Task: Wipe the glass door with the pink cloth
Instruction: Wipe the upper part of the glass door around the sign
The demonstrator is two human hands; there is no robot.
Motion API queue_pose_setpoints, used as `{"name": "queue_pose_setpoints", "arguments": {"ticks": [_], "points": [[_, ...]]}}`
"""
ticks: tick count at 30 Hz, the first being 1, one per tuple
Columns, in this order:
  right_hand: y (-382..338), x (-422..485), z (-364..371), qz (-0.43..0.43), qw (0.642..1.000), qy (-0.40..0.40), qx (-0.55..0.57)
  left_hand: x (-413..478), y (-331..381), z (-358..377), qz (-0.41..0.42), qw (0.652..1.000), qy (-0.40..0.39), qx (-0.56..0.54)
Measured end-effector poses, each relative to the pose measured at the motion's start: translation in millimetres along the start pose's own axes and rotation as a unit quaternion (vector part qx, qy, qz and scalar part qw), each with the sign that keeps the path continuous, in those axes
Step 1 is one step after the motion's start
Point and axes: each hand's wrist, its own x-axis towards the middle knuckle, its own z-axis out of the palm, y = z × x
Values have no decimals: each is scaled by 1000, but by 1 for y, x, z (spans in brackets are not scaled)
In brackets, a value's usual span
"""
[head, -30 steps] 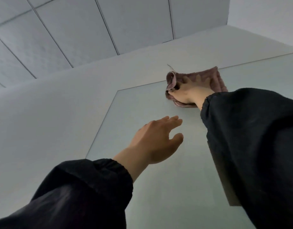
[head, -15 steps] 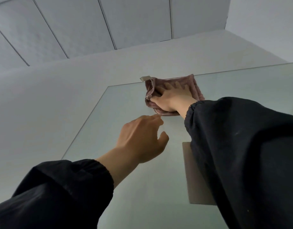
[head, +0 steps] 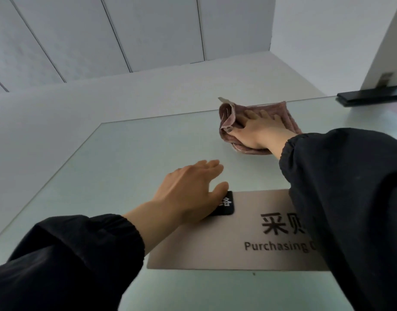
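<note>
The frosted glass door (head: 130, 153) fills the lower part of the head view, seen from below. Near its top edge lies the folded pink cloth (head: 280, 108), pressed flat against the glass under my right hand (head: 260, 131), fingers spread straight over it and thumb at a fold of the cloth. My left hand (head: 190, 189) rests lower on the glass with fingers extended, its thumb touching the corner of a sign. Both arms wear black sleeves.
A beige sign (head: 226, 243) reading "Purchasing" with a small black badge (head: 225, 204) is stuck on the glass below the hands. A black door fitting (head: 370, 98) sits at the top right edge. White wall (head: 36, 131) and panelled ceiling (head: 103, 30) lie above.
The view has tilted down, bringing the sign and door fitting into sight. My right hand with the cloth stays along the door's top edge; my left hand has settled onto the glass by the sign.
</note>
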Motion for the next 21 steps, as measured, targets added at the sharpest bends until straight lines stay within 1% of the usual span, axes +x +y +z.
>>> {"name": "queue_pose_setpoints", "arguments": {"ticks": [4,8,10,13,17,21], "points": [[35,-8,-6,15,1000,-2,2,-2,4,1,-39,999,2,12],[66,-11,-11,22,1000,5,2,6,26,-2,-125,991,39,-7],[83,-11,-14,28,1000,5,3,13,44,-2,-146,988,50,6],[111,-16,-18,45,999,4,4,26,76,2,-109,992,56,1],[151,-24,-24,63,998,9,3,43,114,13,-41,999,21,-19],[180,-29,-27,85,996,10,3,54,139,17,-13,1000,16,-18]]}}
